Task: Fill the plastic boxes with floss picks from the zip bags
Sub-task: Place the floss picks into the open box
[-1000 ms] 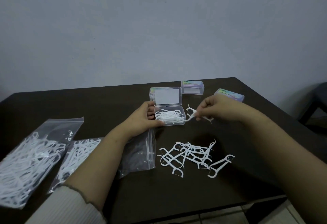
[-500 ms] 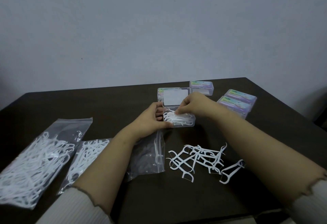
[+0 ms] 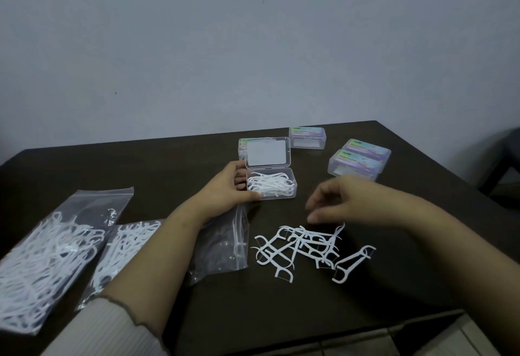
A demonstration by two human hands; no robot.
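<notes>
While the left hand (image 3: 228, 189) grips the open clear plastic box (image 3: 271, 185), the empty, loosely curled right hand (image 3: 342, 203) hovers over loose white floss picks (image 3: 304, 246) (best pinched few at a time).

1. There is one view only, from a wide-angle camera worn on the person's head.
2. It faces forward and down across the dark worktop (image 3: 281, 313) toward the pale wall (image 3: 253, 46) behind it.
3. It sits close: both forearms enter from the bottom edge, and the left hand (image 3: 228, 186) and right hand (image 3: 346, 200) fall mid-frame.
4. The worktop's far edge and right corner show; its near edge is cut off at the left.
</notes>
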